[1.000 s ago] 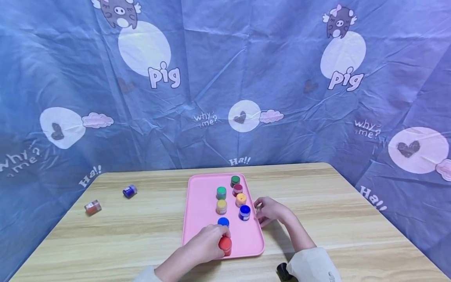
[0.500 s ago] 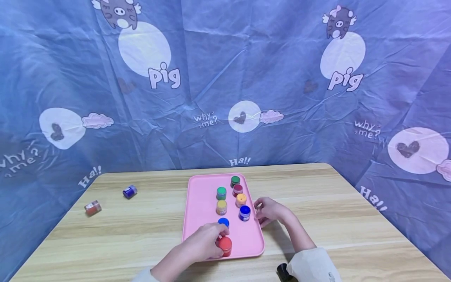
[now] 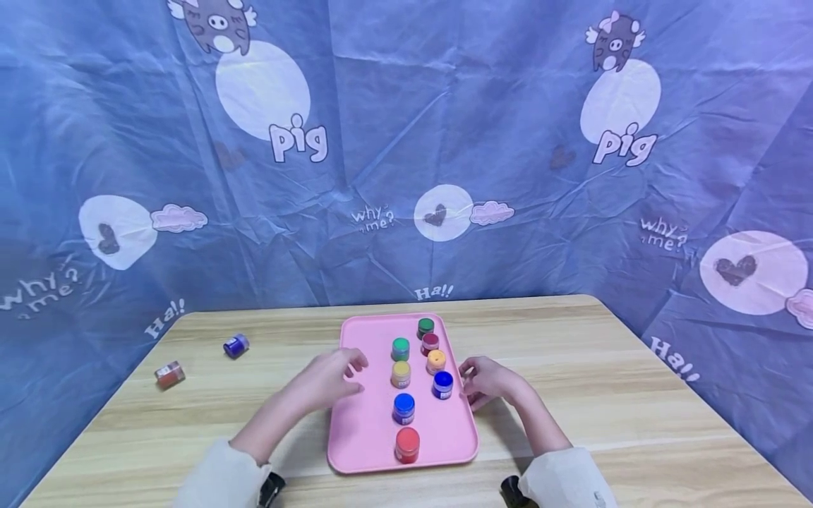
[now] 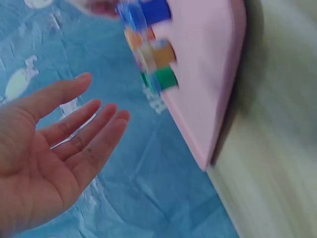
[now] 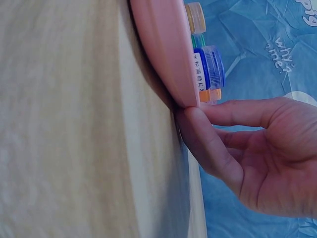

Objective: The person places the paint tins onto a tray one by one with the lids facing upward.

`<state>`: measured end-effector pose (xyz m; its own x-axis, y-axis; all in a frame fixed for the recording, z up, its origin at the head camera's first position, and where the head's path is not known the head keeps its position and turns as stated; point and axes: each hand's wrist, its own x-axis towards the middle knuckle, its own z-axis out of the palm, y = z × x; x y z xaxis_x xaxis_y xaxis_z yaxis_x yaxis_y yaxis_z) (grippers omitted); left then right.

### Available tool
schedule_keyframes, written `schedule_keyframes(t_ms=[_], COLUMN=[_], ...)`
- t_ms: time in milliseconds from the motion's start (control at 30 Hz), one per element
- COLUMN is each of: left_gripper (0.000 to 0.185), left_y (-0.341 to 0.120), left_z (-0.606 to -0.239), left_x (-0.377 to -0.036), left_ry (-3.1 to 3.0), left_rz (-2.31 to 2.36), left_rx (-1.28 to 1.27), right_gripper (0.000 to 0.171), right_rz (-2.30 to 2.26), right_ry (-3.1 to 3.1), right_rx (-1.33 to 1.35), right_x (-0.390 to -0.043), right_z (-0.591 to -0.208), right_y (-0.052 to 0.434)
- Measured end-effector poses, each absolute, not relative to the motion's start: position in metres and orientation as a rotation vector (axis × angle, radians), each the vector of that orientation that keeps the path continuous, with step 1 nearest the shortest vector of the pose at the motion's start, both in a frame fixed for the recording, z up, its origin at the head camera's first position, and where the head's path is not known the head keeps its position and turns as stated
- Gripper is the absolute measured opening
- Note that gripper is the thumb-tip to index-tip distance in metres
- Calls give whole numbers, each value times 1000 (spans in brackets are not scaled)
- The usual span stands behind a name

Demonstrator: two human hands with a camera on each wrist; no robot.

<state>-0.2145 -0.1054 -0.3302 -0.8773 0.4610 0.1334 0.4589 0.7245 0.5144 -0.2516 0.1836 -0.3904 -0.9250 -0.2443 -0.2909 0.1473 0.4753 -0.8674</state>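
Note:
A pink tray (image 3: 356, 451) lies mid-table and carries several small paint jars in two rows. The red jar (image 3: 407, 444) stands alone nearest me, with a blue jar (image 3: 404, 408) just behind it. My left hand (image 3: 357, 374) hovers open over the tray's left side, empty, to the left of the yellow jar (image 3: 400, 373). The left wrist view shows the left hand (image 4: 101, 101) with bare palm and straight fingers, apart from the tray (image 4: 208, 74). My right hand (image 3: 466, 381) rests against the tray's right rim beside the dark blue jar (image 3: 442, 384). Its thumb (image 5: 190, 124) touches the rim (image 5: 163, 44).
Two jars lie on their sides on the wooden table (image 3: 603, 367) at the far left: a blue one (image 3: 236, 345) and a red-orange one (image 3: 169, 374). A blue printed cloth (image 3: 406, 141) hangs behind and around the table.
My left hand let go of the red jar, which now stands on the tray's near end. The hand opened and moved up and left. The right hand stayed put.

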Motion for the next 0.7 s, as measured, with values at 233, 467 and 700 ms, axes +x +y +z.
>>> schedule_keyframes(t_ms=[233,467,700], left_gripper=[23,25,23], left_y=[-143,-198,-243], left_z=[-320,-315,-320], left_x=[-247,-275,-294], left_ry=[3078,3199,3352], left_rz=[775,708,666], left_rx=[688,517,362], right_gripper=[34,35,34], right_rz=[-1458,-1474,-1466], right_ry=[2345,2320,2335], right_rx=[-78,-111,-101], right_x=[-251,-251,-251], right_z=[-391,-392,-392], right_y=[185,184,184])
